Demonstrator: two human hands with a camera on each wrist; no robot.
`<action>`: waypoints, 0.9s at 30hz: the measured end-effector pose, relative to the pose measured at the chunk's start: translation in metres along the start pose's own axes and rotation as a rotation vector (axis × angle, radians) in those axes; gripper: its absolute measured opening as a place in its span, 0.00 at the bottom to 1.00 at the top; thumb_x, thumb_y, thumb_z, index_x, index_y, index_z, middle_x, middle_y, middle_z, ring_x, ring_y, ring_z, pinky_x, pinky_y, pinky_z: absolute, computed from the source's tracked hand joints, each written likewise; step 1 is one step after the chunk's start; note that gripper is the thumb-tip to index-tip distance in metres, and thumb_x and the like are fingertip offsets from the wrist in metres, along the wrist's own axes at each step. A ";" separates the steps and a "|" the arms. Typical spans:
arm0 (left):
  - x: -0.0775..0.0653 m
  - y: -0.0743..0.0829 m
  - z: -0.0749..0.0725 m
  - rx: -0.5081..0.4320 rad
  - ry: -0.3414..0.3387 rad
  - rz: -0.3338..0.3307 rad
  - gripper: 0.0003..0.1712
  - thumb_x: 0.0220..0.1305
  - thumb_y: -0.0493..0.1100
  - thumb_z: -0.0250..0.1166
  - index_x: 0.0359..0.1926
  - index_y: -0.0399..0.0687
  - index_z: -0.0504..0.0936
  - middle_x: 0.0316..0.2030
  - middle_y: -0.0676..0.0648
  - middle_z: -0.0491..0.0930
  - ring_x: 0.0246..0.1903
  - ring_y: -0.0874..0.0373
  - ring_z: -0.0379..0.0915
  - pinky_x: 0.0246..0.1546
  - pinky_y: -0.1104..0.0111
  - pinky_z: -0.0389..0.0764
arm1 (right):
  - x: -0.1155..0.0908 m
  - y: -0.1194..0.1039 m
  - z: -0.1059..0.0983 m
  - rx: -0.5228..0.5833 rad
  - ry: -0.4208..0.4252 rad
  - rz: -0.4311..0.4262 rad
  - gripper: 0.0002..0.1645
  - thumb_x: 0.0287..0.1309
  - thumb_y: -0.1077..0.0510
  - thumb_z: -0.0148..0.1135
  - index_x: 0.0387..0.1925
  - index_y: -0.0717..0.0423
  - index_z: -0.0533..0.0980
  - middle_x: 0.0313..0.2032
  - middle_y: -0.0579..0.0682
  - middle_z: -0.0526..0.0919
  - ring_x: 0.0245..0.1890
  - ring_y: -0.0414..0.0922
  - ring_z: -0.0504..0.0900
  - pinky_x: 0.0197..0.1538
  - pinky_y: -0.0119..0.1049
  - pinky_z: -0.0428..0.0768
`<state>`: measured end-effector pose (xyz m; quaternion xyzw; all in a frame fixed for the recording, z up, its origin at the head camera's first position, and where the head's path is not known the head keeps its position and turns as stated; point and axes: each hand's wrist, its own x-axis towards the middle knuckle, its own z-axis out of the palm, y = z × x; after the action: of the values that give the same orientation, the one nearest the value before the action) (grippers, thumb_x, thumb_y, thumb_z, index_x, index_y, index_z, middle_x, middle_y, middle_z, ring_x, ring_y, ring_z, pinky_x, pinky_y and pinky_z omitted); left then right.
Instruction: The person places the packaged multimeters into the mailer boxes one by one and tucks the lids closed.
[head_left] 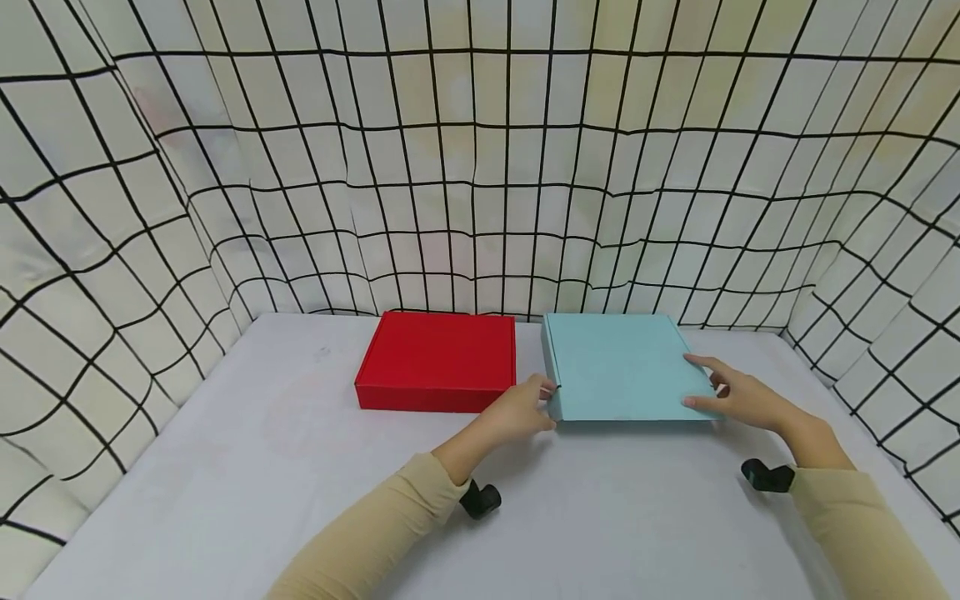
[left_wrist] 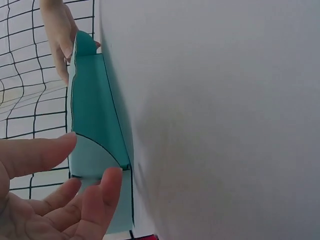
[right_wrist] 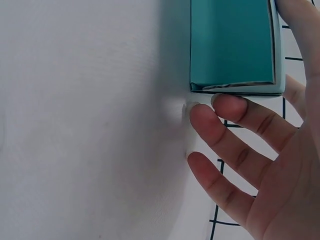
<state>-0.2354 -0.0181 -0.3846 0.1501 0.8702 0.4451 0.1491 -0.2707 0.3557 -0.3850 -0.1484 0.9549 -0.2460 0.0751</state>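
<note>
A flat light blue cardboard box [head_left: 622, 367] lies on the right half of the table. My left hand [head_left: 517, 410] holds its front left corner, the thumb near the front edge and the fingers at the side. At the front right corner, my right hand [head_left: 738, 396] grips the box with the thumb by the top and the fingers along the side. Both wrist views look into the box's front, where a darker teal inside [left_wrist: 92, 95] shows. A curved side flap [left_wrist: 92, 157] stands by my left fingers. The closed red box [head_left: 442, 354] sits just left of my left hand.
The white tabletop [head_left: 247, 467] spreads in front of both boxes. White walls with a black grid [head_left: 472, 158] enclose the back and sides. A black wrist device [head_left: 480, 500] sits below the left hand, another [head_left: 767, 476] by the right wrist.
</note>
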 end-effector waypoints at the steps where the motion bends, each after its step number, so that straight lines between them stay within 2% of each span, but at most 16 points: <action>1: 0.001 0.000 0.001 -0.004 0.004 0.005 0.32 0.64 0.31 0.70 0.66 0.37 0.68 0.65 0.36 0.73 0.60 0.43 0.73 0.54 0.54 0.81 | 0.000 0.000 -0.001 0.001 0.000 0.001 0.53 0.65 0.40 0.68 0.79 0.59 0.53 0.55 0.71 0.72 0.53 0.64 0.77 0.47 0.57 0.80; 10: 0.003 0.006 0.006 0.016 0.035 0.014 0.31 0.62 0.30 0.71 0.62 0.36 0.66 0.62 0.35 0.75 0.55 0.44 0.75 0.51 0.56 0.83 | 0.000 0.001 -0.001 0.040 -0.005 0.016 0.54 0.65 0.39 0.67 0.79 0.57 0.53 0.58 0.72 0.70 0.55 0.65 0.75 0.48 0.57 0.79; 19: 0.000 0.007 0.005 0.137 0.041 0.028 0.34 0.63 0.34 0.73 0.63 0.34 0.64 0.59 0.35 0.75 0.54 0.46 0.74 0.51 0.57 0.83 | -0.004 0.001 0.003 0.058 0.008 0.012 0.51 0.64 0.39 0.69 0.78 0.54 0.56 0.60 0.75 0.72 0.51 0.58 0.77 0.48 0.54 0.78; 24: -0.001 0.007 0.004 0.168 0.046 0.013 0.33 0.64 0.34 0.72 0.63 0.35 0.65 0.56 0.36 0.78 0.50 0.48 0.75 0.46 0.60 0.83 | -0.006 0.000 0.005 0.072 0.009 -0.009 0.50 0.64 0.42 0.70 0.77 0.54 0.57 0.48 0.61 0.77 0.43 0.50 0.76 0.43 0.45 0.75; 27: 0.000 0.007 0.005 0.176 0.038 0.015 0.31 0.65 0.35 0.71 0.62 0.35 0.64 0.48 0.38 0.80 0.42 0.51 0.76 0.39 0.65 0.82 | -0.006 -0.001 0.005 0.076 0.005 -0.016 0.50 0.64 0.43 0.70 0.77 0.55 0.57 0.43 0.56 0.76 0.39 0.48 0.74 0.40 0.43 0.72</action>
<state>-0.2326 -0.0105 -0.3816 0.1605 0.9075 0.3707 0.1155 -0.2643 0.3548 -0.3882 -0.1527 0.9438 -0.2829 0.0763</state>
